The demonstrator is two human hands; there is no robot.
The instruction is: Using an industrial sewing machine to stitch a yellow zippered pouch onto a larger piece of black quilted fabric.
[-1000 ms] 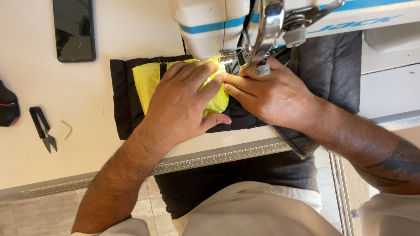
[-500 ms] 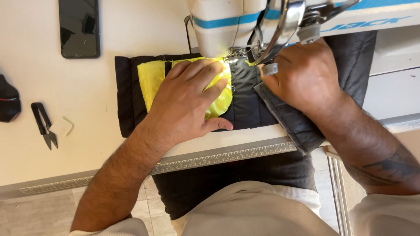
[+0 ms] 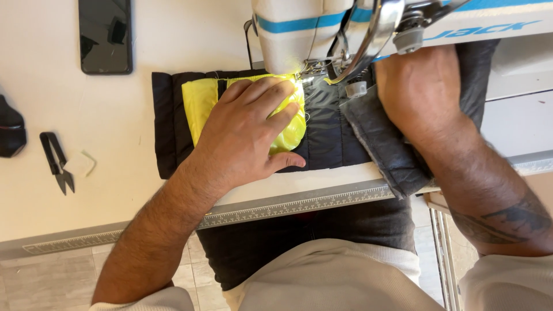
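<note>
Pressing yellow fabric (image 3: 201, 103), left hand (image 3: 247, 132) beside blue-striped white sewing machine (image 3: 299, 29)

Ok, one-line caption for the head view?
Left hand flattens yellow fabric beside the sewing machine; right hand rests on grey quilted fabric.

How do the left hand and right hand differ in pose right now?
The left hand lies flat with fingers spread on the yellow fabric; the right hand is curled, fingers hidden under the sewing machine. Left sits left of the needle, right behind it. Both rest on the dark quilted fabric.
</note>
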